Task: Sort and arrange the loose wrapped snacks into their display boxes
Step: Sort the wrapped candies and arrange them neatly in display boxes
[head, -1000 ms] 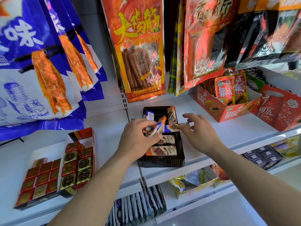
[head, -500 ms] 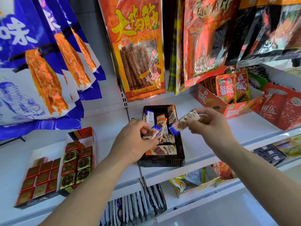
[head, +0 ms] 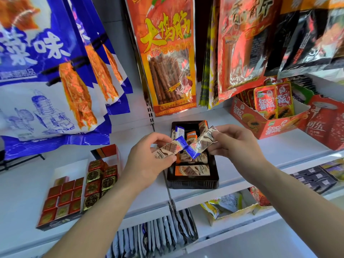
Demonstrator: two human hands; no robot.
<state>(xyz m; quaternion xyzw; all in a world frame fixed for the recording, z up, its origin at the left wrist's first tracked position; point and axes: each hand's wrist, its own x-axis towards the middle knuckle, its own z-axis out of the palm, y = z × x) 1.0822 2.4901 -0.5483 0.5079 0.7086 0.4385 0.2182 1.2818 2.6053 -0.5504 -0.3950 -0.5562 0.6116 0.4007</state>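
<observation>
A black display tray (head: 192,183) sits on the white shelf, holding several wrapped chocolate bars with orange or blue ends. My left hand (head: 147,162) pinches a blue-ended chocolate bar (head: 170,148) above the tray's left side. My right hand (head: 236,142) holds a second blue-ended chocolate bar (head: 202,144) above the tray's middle. The blue ends of the two bars nearly touch. An orange-ended bar (head: 191,170) lies flat near the tray's front. Bars at the tray's back stand loosely at angles.
A box of red and gold foil squares (head: 74,192) sits left of the tray. A red display box of snack packets (head: 268,120) stands at the right. Large snack bags (head: 167,53) hang above the shelf. Lower shelves hold more packets.
My left hand has lifted a blue-ended bar out of the tray. My right hand, empty a second ago, now holds another bar and has brought it close to the left one.
</observation>
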